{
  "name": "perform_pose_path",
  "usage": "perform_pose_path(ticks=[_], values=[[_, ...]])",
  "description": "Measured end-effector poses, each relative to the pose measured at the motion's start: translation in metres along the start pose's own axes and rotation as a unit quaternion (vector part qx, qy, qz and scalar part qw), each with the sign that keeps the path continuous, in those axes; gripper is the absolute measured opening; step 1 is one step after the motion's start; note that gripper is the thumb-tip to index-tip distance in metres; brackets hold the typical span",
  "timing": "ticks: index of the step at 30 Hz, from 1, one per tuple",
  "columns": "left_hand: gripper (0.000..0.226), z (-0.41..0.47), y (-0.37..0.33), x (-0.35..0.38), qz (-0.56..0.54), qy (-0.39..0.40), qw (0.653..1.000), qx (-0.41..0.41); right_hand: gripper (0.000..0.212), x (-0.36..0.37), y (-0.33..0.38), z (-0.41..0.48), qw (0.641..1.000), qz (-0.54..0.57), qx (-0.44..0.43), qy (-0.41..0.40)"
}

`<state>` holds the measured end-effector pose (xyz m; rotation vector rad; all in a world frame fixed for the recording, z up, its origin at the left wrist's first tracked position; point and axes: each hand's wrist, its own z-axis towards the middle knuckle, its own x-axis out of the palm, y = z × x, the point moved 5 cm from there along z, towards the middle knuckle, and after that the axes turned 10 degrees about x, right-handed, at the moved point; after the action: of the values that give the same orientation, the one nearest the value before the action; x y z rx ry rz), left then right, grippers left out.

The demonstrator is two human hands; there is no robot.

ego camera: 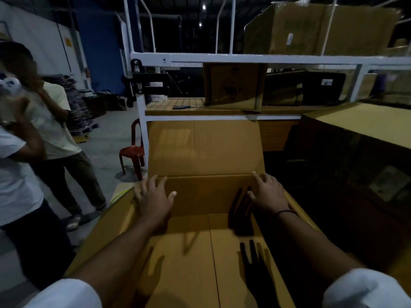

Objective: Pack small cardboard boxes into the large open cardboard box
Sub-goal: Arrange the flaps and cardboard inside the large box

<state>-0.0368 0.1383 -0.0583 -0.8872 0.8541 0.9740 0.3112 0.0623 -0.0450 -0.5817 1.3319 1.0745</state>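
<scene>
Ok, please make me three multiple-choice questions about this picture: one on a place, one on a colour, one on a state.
1. Where are the left hand and the right hand?
A. On a keyboard
B. At the far corners of the large box
C. On the person's own knees

2. What colour is the plastic chair to the left of the large box?
A. Blue
B. Green
C. Red

3. How does the far flap of the large box stand?
A. Upright, leaving the box open
B. Folded down over the opening
C. Torn off and lying on the floor

Answers:
1 B: each hand reaches with spread fingers to one far corner.
2 C: its seat and legs are clearly red.
3 A: the flap rises behind the hands and the inside is in view.
</scene>
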Motion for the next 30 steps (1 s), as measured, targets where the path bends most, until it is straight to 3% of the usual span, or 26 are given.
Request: perform_pose_path(ticks=[8,19,30], values=[[0.052,-0.093,-0.051,-0.023,-0.009,0.1,0.995,0.009,0.073,-0.02,-0.007,-0.089,0.998,-0.001,-0.044,0.039],[0.044,-0.217,-0.16,-0.055,-0.054,0.103,0.992,0.045,0.066,-0.079,-0.069,-0.205,0.993,0.0,-0.104,0.062],[0.037,-0.221,-0.273,-0.075,-0.092,0.069,0.984,0.138,0.06,-0.132,-0.143,-0.223,0.994,0.075,-0.075,-0.01]])
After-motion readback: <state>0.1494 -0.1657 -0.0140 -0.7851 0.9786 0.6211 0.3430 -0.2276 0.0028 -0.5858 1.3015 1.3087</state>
